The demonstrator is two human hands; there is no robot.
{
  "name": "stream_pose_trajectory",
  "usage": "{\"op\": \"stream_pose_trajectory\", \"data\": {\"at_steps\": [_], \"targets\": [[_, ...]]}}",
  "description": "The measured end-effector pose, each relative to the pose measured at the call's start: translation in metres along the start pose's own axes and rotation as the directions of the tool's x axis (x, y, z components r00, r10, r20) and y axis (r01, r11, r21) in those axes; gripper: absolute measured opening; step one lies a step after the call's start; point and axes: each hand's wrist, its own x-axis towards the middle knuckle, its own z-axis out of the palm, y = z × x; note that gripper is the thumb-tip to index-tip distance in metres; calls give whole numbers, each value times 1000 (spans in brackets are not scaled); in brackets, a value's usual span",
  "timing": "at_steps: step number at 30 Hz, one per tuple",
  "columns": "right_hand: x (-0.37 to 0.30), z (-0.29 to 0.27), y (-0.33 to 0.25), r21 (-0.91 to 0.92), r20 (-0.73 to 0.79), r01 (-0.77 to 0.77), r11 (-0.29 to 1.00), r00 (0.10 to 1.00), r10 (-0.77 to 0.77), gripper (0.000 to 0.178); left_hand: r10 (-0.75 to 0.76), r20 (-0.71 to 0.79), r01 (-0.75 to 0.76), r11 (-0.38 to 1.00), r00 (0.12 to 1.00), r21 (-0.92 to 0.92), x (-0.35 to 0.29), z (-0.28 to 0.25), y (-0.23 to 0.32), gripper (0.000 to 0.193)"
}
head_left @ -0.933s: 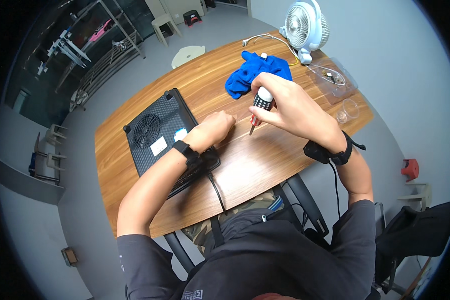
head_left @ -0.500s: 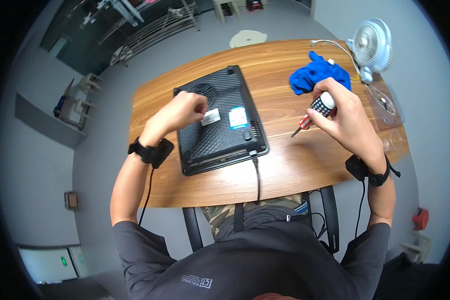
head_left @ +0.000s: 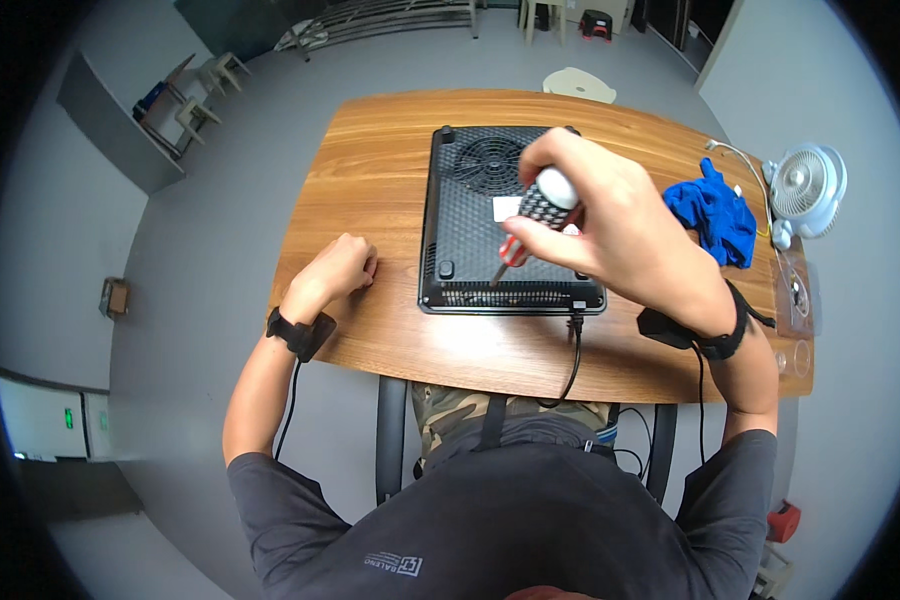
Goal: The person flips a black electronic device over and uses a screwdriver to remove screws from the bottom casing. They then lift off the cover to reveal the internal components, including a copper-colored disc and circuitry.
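Right hand (head_left: 625, 225) grips a screwdriver (head_left: 544, 208) — left hand (head_left: 340, 268) curled over the table (head_left: 370, 190).

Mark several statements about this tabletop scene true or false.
1. The right hand holds a red, black and white screwdriver. True.
2. The light-blue plastic fan is right of the crumpled blue cloth. True.
3. The left hand grips the blue cloth. False: it is left of the flat black textured device.
4. The thin black cable meets the device's far edge. False: it meets the near edge.
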Motion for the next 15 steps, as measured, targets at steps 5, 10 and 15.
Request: {"op": "stream_pose_trajectory", "data": {"at_steps": [5, 10, 15], "targets": [[33, 55, -5, 11, 99, 146, 989, 984, -146, 38, -37, -61, 38, 999, 997, 4, -5, 18, -19, 4], [42, 88, -11, 45, 199, 137, 990, 969, -144, 39, -56, -90, 50, 996, 994, -68, -12, 20, -22, 6], [43, 109, -4, 33, 262, 142, 989, 954, -146, 38, -111, -103, 103, 991, 988, -84, -27, 10, -13, 16]]}}
